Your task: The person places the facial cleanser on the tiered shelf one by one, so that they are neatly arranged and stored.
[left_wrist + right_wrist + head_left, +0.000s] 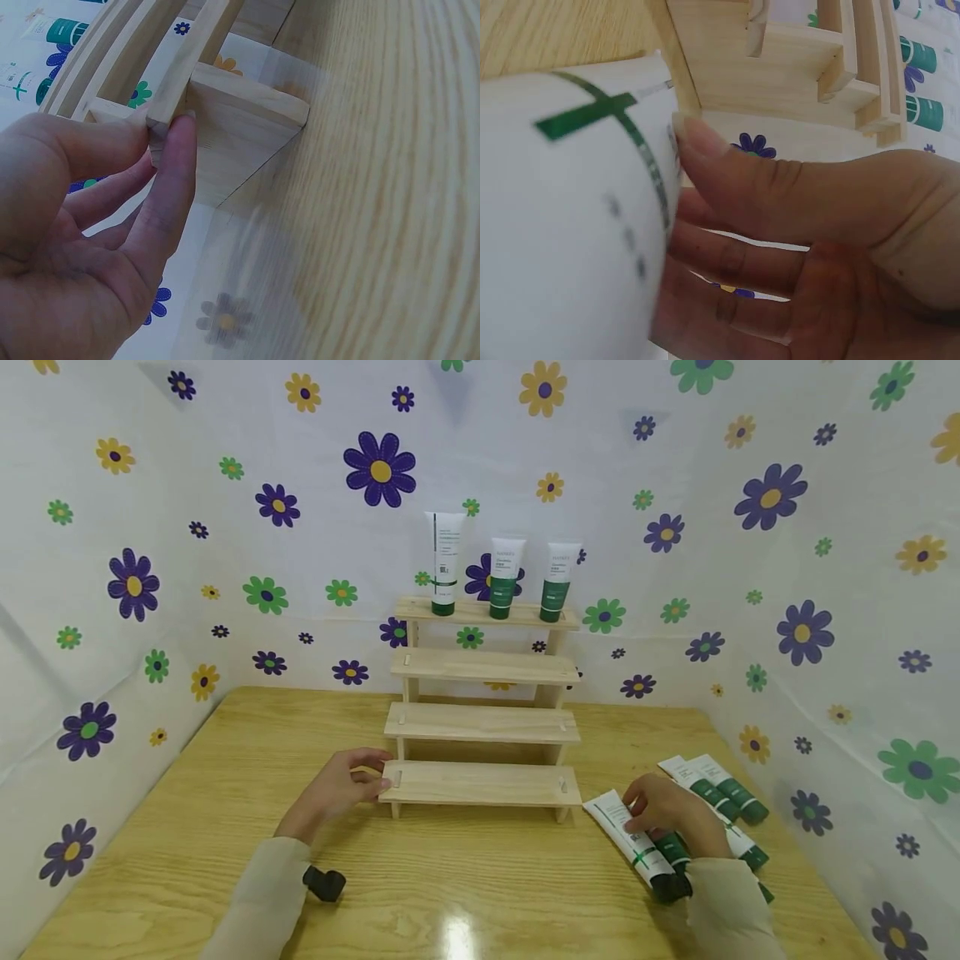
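Fingers (643, 792) of the right hand (671, 814) pinch a white tube (636, 847), its cap (664, 887) angled nearward and right, while the left hand (341, 789) pinches the lowest shelf (480, 783) of a rack (487, 668) topped by three upright tubes (501, 597).

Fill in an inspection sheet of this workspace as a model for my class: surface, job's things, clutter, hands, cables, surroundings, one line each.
Surface: wood-grain table, with a bright reflection near the front.
Job's things: four-tier wooden stand; three standing tubes, white and green, on its top tier; several lying tubes on the table's right side.
Clutter: small black object beside the left sleeve; whether worn or loose, cannot tell.
Hands: left hand pinches the left end of the stand's lowest tier; right hand grips a white tube with a green cross-shaped band.
Cables: nothing seen.
Surroundings: white sheeting printed with purple, orange and green flowers.
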The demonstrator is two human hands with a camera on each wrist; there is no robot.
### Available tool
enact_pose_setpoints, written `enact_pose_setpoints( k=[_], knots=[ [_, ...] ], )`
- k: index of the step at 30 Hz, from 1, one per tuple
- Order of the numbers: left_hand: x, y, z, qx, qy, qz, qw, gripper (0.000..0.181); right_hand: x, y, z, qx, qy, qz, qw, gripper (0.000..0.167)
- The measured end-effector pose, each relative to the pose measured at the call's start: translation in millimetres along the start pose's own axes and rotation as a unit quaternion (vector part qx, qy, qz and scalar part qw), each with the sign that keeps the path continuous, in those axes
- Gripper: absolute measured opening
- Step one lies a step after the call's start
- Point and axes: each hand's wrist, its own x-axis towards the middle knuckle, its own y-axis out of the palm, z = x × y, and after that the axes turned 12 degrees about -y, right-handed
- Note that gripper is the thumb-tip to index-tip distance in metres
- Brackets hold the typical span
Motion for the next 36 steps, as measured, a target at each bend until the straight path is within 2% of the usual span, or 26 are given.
enact_pose_setpoints(
  k=[5, 11, 22, 31, 36],
  knots=[
    [-0.9, 0.4, -0.6, 0.003, 0.001, 0.000, 1.0000, 0.045, 0.4, 2, 0, -0.007, -0.003, 0.008, 0.9999, 0.041],
    [-1.8, -0.1, -2.5, 0.004, 0.012, 0.008, 0.9999, 0.046, -1.0, 2, -1, 0.014, -0.003, 0.024, 0.9996, 0.045],
    [-0.6, 0.4, -2.2, 0.000, -0.012, -0.001, 0.9999, 0.047, -4.0, 0, -1, 0.034, -0.031, 0.034, 0.9983, 0.044],
    [-1.3, 1.6, -2.1, 0.004, -0.002, 0.000, 1.0000, 0.046, -9.6, -8, -3, 0.056, -0.047, -0.020, 0.9971, 0.053],
    [0.5, -0.3, -2.4, 0.007, -0.001, 0.003, 1.0000, 0.046, -10.1, -15, -3, 0.066, -0.068, -0.037, 0.9948, 0.059]
  ],
)
